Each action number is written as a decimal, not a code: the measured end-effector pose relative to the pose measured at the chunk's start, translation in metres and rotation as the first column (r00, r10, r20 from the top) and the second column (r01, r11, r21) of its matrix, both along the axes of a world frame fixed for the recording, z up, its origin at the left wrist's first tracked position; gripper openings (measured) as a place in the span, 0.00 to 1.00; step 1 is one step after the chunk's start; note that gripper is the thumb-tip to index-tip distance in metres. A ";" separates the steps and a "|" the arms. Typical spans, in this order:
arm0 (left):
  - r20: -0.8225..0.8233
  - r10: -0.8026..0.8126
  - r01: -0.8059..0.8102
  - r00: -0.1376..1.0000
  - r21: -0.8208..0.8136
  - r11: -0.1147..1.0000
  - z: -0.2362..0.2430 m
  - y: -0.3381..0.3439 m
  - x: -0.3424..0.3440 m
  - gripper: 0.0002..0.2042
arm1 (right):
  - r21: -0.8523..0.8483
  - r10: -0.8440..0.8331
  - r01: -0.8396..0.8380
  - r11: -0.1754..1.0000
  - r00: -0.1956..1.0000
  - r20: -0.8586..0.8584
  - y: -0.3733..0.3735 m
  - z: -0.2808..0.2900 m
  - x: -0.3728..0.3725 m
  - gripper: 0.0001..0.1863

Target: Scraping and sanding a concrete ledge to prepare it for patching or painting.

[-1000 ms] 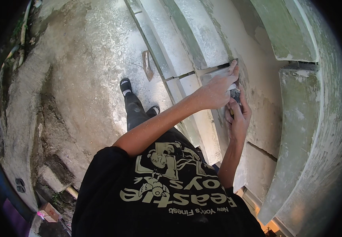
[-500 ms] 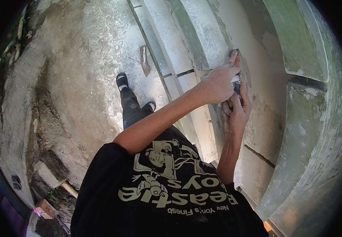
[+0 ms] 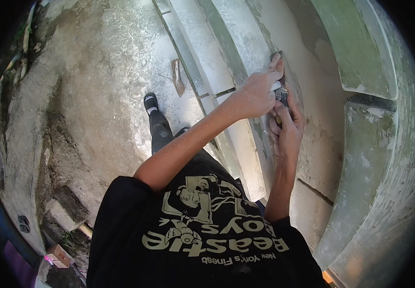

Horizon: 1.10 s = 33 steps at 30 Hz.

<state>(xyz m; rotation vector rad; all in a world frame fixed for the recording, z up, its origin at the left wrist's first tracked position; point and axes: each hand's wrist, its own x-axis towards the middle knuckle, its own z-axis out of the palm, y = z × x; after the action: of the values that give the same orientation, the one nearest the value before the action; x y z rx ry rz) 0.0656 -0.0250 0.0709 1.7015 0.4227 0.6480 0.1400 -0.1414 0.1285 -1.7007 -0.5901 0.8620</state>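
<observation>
Both of my hands grip a dark hand tool (image 3: 279,96) with a flat end and a black body; its exact kind is partly hidden by my fingers. My left hand (image 3: 260,91) is wrapped over it, its forefinger stretched along the far end. Closer to me, my right hand (image 3: 290,126) is closed round the body from the right side. The tool is at a pale plastered ledge (image 3: 329,103) streaked with grey. Whitish dust coats my fingers and left forearm. Whether the tool's face lies flat on the surface is hidden.
Stepped concrete ledges (image 3: 193,53) run along my left hands' side of the wall. A greenish panel (image 3: 370,149) curves at the right. On the stained concrete floor (image 3: 106,96) lies a brown scrap (image 3: 177,79). A cardboard box (image 3: 59,256) stands at lower left, near broken concrete blocks.
Both hands, still on the tool, have shifted a little away from me and leftward along the ledge. The view has tilted slightly, and one foot is now more covered by my arm.
</observation>
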 end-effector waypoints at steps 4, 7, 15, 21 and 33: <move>0.089 -0.026 0.031 0.996 -0.058 0.998 0.007 -0.046 -0.007 0.39 | -0.029 -0.042 0.043 0.999 0.998 0.048 -0.047 0.000 -0.002 0.29; 0.135 -0.044 0.054 0.990 -0.074 0.996 0.008 -0.056 -0.002 0.41 | -0.044 -0.076 0.080 0.996 0.993 0.091 -0.056 -0.002 0.002 0.28; 0.178 -0.024 0.029 0.984 -0.022 0.999 0.003 -0.057 0.002 0.45 | -0.011 -0.140 0.141 0.990 0.988 0.067 -0.060 -0.004 -0.012 0.25; 0.182 0.005 -0.008 0.983 0.020 1.000 -0.002 -0.064 0.002 0.42 | -0.023 -0.120 0.122 0.992 0.989 0.088 -0.059 -0.006 -0.010 0.26; 0.147 -0.034 0.044 0.989 -0.065 0.997 0.002 -0.059 -0.001 0.41 | -0.012 -0.111 0.112 0.994 0.990 0.086 -0.063 -0.008 -0.008 0.26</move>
<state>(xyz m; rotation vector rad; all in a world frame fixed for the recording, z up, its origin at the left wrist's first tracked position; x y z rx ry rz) 0.0643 -0.0844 0.0727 1.5822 0.3044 0.7165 0.1322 -0.2044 0.1201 -1.7750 -0.5403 0.7197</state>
